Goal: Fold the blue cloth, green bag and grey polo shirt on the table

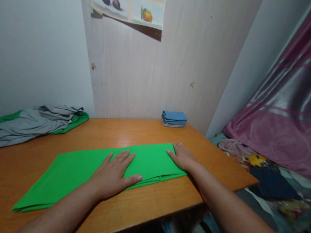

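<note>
Grey and green clothes point(28, 124) lie heaped at the table's point(222, 163) far left. Centre, our left hand point(113, 176) presses flat and open on the folded green cloth point(70, 170), grasping nothing; our right hand point(181, 157) rests open-palmed on its right end. The cloth's long axis runs from near-left to far-right. Uneven pressure could skew the layers. Folded blue cloths point(174, 118) sit behind.

Left hand point(114, 174) and right hand point(181, 157) press flat on the folded green cloth point(79, 167) on the wooden table point(132, 129).
</note>
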`<state>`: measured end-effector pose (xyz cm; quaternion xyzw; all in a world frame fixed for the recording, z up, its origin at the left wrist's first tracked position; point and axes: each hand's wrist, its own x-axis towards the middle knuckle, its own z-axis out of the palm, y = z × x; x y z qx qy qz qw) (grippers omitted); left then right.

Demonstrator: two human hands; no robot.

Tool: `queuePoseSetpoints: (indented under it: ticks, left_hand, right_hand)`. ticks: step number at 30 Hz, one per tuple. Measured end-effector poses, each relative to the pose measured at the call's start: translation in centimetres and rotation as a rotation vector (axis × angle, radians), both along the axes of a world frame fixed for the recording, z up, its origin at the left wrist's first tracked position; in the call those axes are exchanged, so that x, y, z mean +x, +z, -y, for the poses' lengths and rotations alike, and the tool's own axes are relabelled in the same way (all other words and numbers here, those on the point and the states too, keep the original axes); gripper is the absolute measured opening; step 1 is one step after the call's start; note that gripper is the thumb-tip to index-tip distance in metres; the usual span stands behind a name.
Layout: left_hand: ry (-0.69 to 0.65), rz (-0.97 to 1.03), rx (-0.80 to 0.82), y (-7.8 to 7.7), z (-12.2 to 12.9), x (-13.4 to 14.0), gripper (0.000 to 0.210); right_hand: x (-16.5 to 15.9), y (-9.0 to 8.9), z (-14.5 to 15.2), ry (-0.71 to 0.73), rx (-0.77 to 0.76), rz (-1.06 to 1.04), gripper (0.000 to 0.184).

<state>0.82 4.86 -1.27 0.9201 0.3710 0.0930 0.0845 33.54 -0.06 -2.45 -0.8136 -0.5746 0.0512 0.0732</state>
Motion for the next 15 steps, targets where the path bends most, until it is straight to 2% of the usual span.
queuePoseSetpoints:
  ticks: [5,10,13,15]
  left_hand:
    - [-0.003,-0.008,-0.010,0.3,0.1,0.1,0.096]
    - [-0.002,-0.008,-0.020,0.2,0.1,0.0,0.099]
    - [-0.016,0.010,-0.013,0.0,0.0,0.0,0.099]
    - [-0.023,0.026,-0.014,-0.1,0.0,-0.1,0.099]
  right_hand:
    - [0.1,0.1,-0.1,-0.005,0.004,0.003,0.090]
    - [-1.1,1.6,-0.3,-0.037,-0.038,0.023,0.090]
    - [-3.0,2.1,-0.3,0.039,0.041,0.031,0.092]
    - [-4.2,1.7,0.0,0.103,0.057,0.023,0.093]
